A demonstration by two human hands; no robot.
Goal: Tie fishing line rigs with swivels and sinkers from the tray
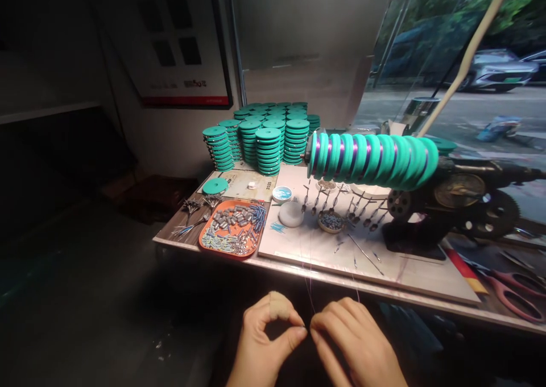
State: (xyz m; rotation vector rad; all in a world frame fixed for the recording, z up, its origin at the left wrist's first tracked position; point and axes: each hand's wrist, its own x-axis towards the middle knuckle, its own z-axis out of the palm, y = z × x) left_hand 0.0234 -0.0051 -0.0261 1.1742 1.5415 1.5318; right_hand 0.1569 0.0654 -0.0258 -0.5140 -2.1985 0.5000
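Observation:
Below the table's front edge, my left hand and my right hand meet fingertip to fingertip, both pinched on a thin purple line. The line runs up over the table edge toward a row of teal spools wound with purple line on a winding machine. A beige pad covers my left index finger. Small weighted rigs hang in a row under the spools.
Stacks of teal spools stand at the back left. An orange tray holds small tubes and beads. A white round container, a small bowl of beads and red scissors lie on the board. A window is at right.

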